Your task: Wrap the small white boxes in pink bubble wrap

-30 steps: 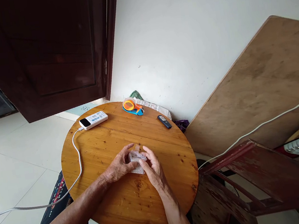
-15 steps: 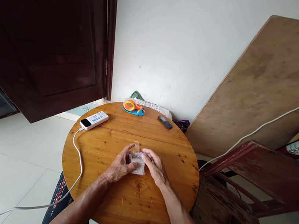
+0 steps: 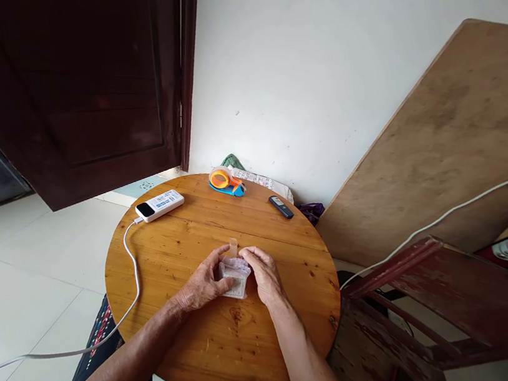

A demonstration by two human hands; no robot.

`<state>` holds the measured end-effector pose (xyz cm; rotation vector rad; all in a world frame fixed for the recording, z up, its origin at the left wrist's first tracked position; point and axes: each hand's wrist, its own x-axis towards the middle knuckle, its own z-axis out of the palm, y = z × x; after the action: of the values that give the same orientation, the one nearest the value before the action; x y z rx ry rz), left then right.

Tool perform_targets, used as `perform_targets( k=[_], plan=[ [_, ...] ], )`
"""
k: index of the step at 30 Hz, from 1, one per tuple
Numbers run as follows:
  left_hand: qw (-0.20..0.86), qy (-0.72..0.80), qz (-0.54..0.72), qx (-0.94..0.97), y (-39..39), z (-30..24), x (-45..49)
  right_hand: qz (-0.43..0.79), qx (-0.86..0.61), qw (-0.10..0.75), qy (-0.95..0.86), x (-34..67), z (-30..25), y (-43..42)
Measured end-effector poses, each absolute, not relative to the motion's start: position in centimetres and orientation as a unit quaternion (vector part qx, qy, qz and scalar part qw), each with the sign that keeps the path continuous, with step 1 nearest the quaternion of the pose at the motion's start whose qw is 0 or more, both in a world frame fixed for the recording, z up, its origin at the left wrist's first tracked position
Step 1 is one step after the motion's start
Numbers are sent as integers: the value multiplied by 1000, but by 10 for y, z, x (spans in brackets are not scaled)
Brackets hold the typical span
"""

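Observation:
A small, flat clear plastic package [image 3: 236,289] lies on the round wooden table [image 3: 201,349], near its middle. Crumpled film shows along its upper part, and a translucent strip [image 3: 233,246] stands up from its far edge. My left hand [image 3: 207,280] grips the package from the left, thumb pressed on its top and index finger stretched to the strip. At the upper right corner, my right hand [image 3: 264,272] is closed, with thumb and fingertips pinched at the film's edge. What lies inside the package is too small to make out.
A white power bank [image 3: 160,205] with a white cable [image 3: 134,264] sits at the table's far left. An orange and blue tape dispenser [image 3: 226,182] and a dark handheld device [image 3: 281,207] rest toward the back. A reddish wooden chair [image 3: 481,297] stands to the right.
My right thumb has drawn back from the package's top toward its upper right corner, uncovering crumpled film. My left hand keeps its hold almost unchanged.

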<state>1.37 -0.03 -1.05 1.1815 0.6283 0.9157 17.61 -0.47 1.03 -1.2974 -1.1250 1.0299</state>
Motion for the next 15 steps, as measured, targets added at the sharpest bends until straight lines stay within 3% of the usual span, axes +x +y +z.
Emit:
perform_targets(
  k=[6, 15],
  plan=[
    [688, 261, 406, 542, 1, -13, 13, 452, -548, 495, -501, 170, 16, -1],
    [690, 278, 413, 526, -1, -10, 14, 464, -533, 539, -458, 169, 15, -4]
  ],
)
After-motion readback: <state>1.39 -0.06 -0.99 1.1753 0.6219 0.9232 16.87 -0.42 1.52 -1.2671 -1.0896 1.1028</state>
